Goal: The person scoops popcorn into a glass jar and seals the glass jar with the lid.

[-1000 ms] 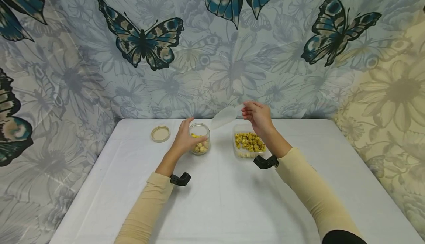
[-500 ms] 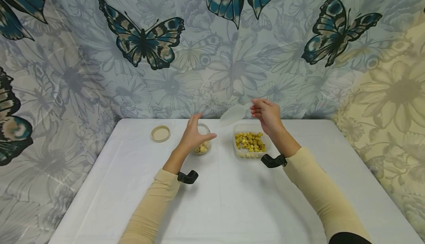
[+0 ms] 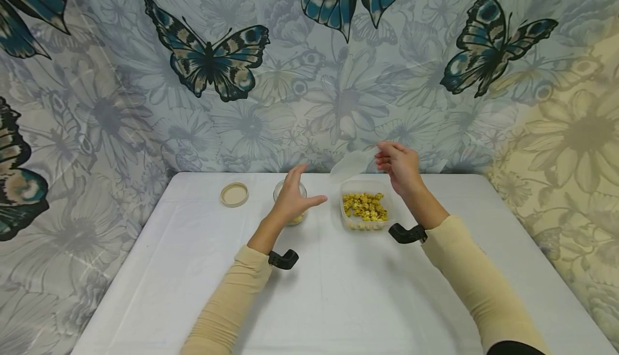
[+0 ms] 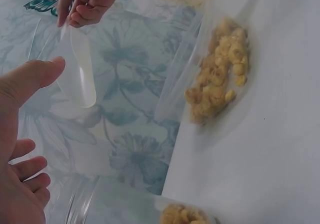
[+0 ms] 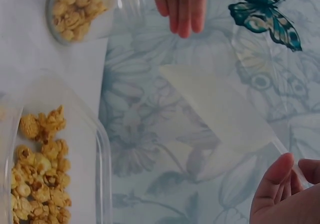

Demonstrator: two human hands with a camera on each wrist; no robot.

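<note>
Scoop (image 3: 349, 166) has shifted rightward, pinched in the right hand (image 3: 399, 168), with the popcorn (image 3: 365, 208) in the box (image 5: 104, 164) below that hand. Left hand (image 3: 292, 200), fingers apart, has moved rightward too, leaving the jar (image 4: 125, 203), just behind it, unheld.

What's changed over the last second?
In the head view, the left hand moved right, now covering more of the jar; whether it touched the jar before, I can't tell. The right hand moved right and slightly up, carrying the scoop away from the jar. It still pinches the scoop. Jar, tub and lid stayed put.
</note>
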